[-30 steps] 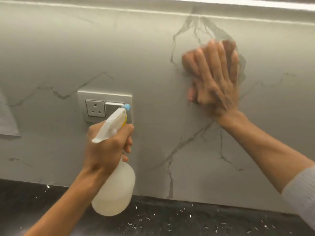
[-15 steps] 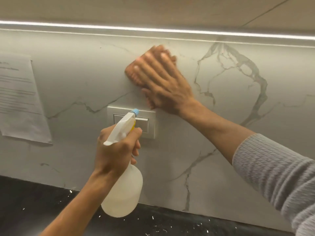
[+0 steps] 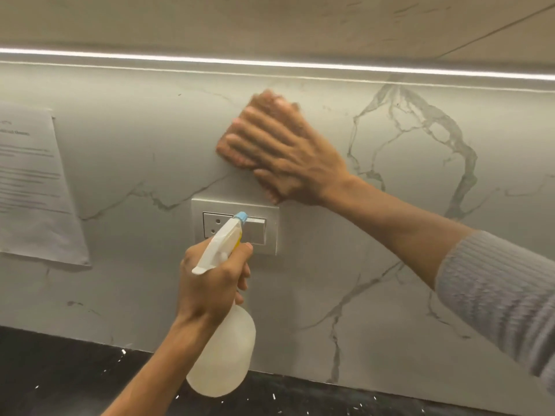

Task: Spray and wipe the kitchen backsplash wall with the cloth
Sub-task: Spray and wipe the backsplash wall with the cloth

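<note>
The backsplash wall is pale marble with grey veins. My right hand lies flat against it above the socket plate, fingers spread, pressing an orange-brown cloth to the wall; only the cloth's edges show past my fingers. My left hand grips the neck of a translucent white spray bottle, held upright below the socket, its blue nozzle pointing at the wall.
A white socket and switch plate sits in the wall between my hands. A printed paper sheet hangs on the wall at left. A light strip runs under the cabinet above. The black countertop below is speckled with white bits.
My right hand with the cloth has swept left along the wall, from beside the dark vein to above the socket. The view has shifted left. The bottle hand has stayed in place.
</note>
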